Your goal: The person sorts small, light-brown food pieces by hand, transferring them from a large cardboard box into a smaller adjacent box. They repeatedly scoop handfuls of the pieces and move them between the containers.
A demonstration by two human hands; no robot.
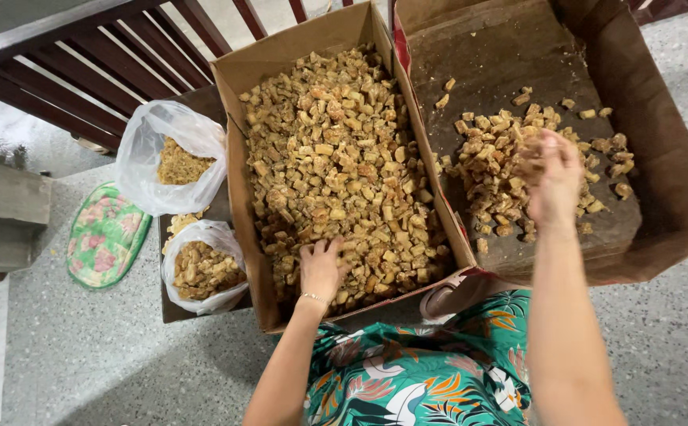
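Left hand (pixel 322 267) lies palm-down in the full cardboard box (pixel 243 79), fingers bent into the heap of tan chunks (pixel 336 150); whether it has a piece pinched underneath can't be told. Right hand (pixel 553 183) hangs over the second, darker box (pixel 659 102), fingers loosely curled around a small clump above the scattered pile (pixel 502 170) on that box's floor. Looks like sorting: pieces moved from the full box to the sparse one, mid-drop on the right, mid-pick on the left. Judging from this, the right hand needs only to open its fingers over the pile, and the left to close on a few chunks.

Left of the boxes sit two clear plastic bags (pixel 172 154) of finer crumbs and a flowered pad (pixel 105 235) on the floor. Hard to see: right palm faces away, blurred; box corners cut off at frame top.
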